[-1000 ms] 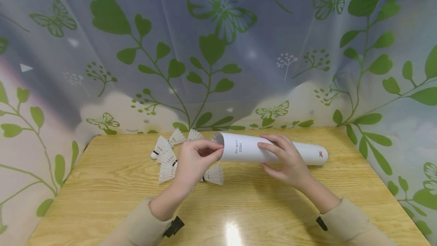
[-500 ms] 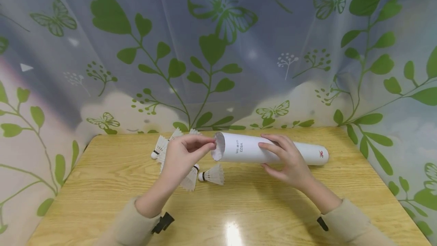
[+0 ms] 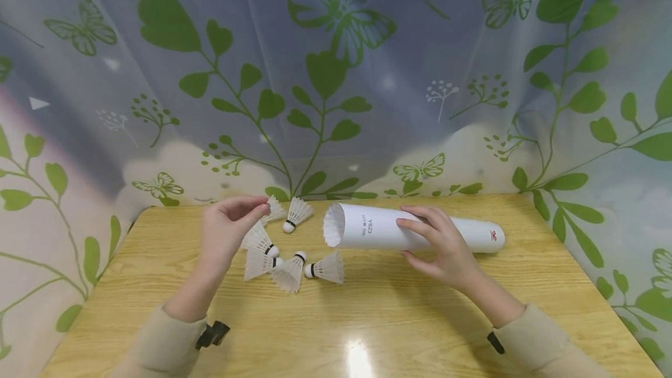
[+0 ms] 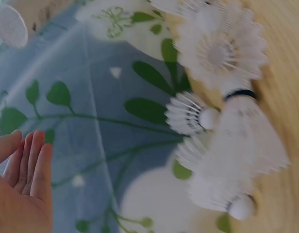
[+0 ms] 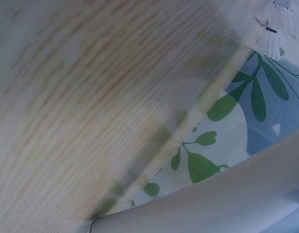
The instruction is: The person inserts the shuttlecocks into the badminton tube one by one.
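Note:
My right hand (image 3: 438, 244) grips a white cardboard shuttlecock tube (image 3: 378, 226) around its middle, fingers over the top and thumb below. The tube lies sideways, its mouth facing left, with white feather edges showing just inside. In the right wrist view the tube (image 5: 212, 199) crosses the lower right; the hand is out of sight there. My left hand (image 3: 226, 235) hovers left of the mouth, above the shuttlecocks. Its fingers (image 4: 40, 174) are loosely extended and hold nothing in the left wrist view. Nearest to it are feather shuttlecocks (image 3: 257, 241), one partly hidden behind its fingertips.
Several shuttlecocks lie loose on the wooden table (image 3: 325, 319), among them one (image 3: 297, 214) near the back edge and one (image 3: 326, 269) below the tube's mouth. A leaf-patterned curtain (image 3: 336, 133) hangs behind the table and along its sides.
My left hand has drawn away leftward from the tube's mouth, uncovering shuttlecocks on the table. White feather edges now show at the mouth. My right hand and the tube stay almost still.

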Demonstrator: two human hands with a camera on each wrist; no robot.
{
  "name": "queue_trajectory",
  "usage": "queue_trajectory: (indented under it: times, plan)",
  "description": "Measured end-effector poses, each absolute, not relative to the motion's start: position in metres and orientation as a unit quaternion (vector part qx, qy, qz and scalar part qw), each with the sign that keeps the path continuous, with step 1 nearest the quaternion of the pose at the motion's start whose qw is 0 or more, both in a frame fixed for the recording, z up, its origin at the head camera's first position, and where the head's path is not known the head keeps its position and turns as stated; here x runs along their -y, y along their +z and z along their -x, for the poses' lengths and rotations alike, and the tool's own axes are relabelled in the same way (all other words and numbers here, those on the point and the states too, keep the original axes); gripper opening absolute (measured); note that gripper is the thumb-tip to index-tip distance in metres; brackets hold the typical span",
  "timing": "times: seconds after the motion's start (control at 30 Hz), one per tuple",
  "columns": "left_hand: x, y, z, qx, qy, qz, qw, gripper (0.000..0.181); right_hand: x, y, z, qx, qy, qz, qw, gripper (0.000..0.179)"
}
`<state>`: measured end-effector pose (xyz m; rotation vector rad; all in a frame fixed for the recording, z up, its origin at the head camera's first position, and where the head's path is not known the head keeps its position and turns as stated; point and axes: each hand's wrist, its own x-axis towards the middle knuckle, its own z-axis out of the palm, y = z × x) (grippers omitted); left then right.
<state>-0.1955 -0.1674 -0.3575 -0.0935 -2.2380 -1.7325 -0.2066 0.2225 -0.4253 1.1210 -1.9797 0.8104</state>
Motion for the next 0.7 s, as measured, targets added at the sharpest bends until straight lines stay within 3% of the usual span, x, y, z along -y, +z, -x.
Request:
queue_trajectory:
  times: [0.7]
  plan:
    - [0.222, -0.421, 0.179, 0.816, -0.566, -0.091, 0.077, 0.030, -0.228, -0.426, 0.204, 0.778, 0.314, -0.426, 0.339, 0.042]
